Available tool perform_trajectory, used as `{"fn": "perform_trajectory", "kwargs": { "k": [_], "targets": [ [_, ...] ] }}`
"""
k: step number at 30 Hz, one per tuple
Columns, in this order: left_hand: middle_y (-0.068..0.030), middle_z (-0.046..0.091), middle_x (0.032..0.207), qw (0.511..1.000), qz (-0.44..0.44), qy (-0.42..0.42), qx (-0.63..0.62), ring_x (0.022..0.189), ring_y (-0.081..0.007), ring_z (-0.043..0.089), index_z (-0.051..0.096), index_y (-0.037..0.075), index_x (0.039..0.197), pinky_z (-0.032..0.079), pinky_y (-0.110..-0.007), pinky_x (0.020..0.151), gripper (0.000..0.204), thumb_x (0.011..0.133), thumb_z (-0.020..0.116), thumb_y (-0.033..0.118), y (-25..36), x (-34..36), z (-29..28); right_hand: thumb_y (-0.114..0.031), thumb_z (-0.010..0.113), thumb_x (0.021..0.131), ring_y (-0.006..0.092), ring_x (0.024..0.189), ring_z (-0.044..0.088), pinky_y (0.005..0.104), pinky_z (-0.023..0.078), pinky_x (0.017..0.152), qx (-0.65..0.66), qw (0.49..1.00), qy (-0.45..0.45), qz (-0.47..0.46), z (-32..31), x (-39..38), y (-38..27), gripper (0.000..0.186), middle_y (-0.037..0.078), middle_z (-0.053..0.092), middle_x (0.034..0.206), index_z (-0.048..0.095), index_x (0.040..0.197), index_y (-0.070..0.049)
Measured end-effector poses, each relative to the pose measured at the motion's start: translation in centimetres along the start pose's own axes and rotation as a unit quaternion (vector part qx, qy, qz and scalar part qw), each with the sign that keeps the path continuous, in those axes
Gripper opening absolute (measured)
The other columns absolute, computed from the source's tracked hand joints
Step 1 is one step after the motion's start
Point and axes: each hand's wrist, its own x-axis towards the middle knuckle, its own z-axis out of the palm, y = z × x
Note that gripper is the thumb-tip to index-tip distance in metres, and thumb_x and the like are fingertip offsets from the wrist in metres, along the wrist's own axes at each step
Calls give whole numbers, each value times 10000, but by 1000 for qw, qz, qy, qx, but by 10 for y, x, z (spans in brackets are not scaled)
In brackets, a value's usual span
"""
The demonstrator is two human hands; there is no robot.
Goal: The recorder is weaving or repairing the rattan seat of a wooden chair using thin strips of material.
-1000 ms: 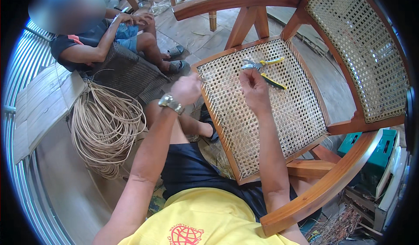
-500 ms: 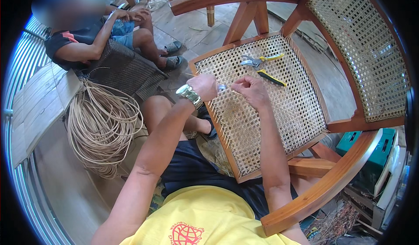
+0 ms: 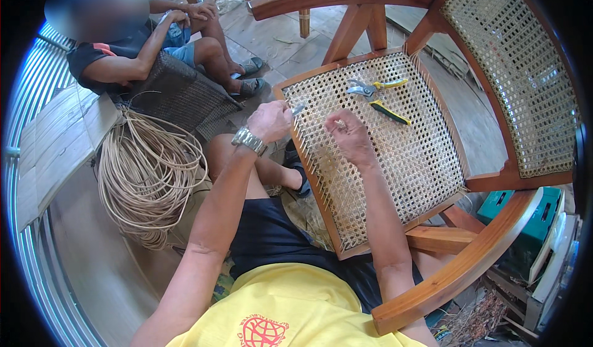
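Note:
A wooden chair with a woven cane seat [image 3: 383,161] lies in front of me, loose strand ends sticking up along its left rail. Over that rail, my left hand [image 3: 270,121] is closed around a small tool with a short metal tip [image 3: 298,108]; its handle is hidden in the fist. My right hand [image 3: 351,138] hovers above the middle of the seat, thumb and fingers curled together. Whatever those fingers hold is too small to make out. Beyond my right hand, pruning shears [image 3: 378,100] with yellow and black handles rest on the cane, jaws apart.
The cane backrest [image 3: 509,69] rises at right, and curved armrests [image 3: 457,266] flank the seat. A big coil of rattan [image 3: 148,180] hangs at left. Behind it a person [image 3: 117,63] sits with hands on a knee. A green crate [image 3: 525,223] stands at right.
My left hand has drawn away to the left with the tool, widening the gap between my hands. My right hand's fingers have curled in more. The shears stay on the seat.

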Motion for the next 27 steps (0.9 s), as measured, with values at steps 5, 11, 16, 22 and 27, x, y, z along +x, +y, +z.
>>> {"fn": "perform_trajectory", "kwargs": {
  "k": [5, 11, 16, 22, 27],
  "targets": [
    [-242, 706, 1031, 996, 16, -89, 8, 985, -406, 683, 716, 76, 1073, 533, -487, 898, 349, 927, 513, 320, 12, -3, 14, -157, 701, 936, 69, 775, 597, 205, 495, 700, 246, 952, 44, 175, -11, 14, -3, 50, -16, 657, 898, 669, 950, -121],
    [-235, 715, 994, 989, 31, -128, 70, 961, -397, 700, 725, 54, 1036, 551, -477, 868, 314, 915, 545, 280, 38, -4, 17, -238, 671, 933, 245, 888, 634, 376, 520, 835, -132, 978, 1, 161, -10, 11, -8, 217, 134, 629, 958, 712, 982, -30],
    [-221, 726, 1009, 965, 61, -190, 170, 977, -369, 712, 732, 3, 1021, 571, -451, 824, 292, 875, 591, 214, 43, 10, 15, -226, 676, 905, 335, 992, 624, 435, 485, 929, -164, 970, -8, 178, -14, 11, -5, 224, 179, 604, 1032, 711, 944, -9],
    [-173, 727, 957, 952, 62, -207, 215, 927, -344, 706, 730, 90, 983, 560, -448, 826, 289, 913, 544, 299, 47, 17, 10, -215, 700, 882, 319, 951, 636, 415, 499, 886, -157, 970, -38, 180, -28, 9, -11, 217, 167, 610, 1000, 701, 867, 1],
    [-183, 731, 997, 946, 59, -205, 244, 944, -345, 712, 753, 91, 996, 567, -431, 820, 283, 900, 575, 289, 73, 15, 2, -119, 684, 829, 293, 839, 634, 398, 511, 779, -142, 985, 9, 95, -46, 4, 0, 140, 164, 603, 942, 672, 822, 20]
  ]
}}
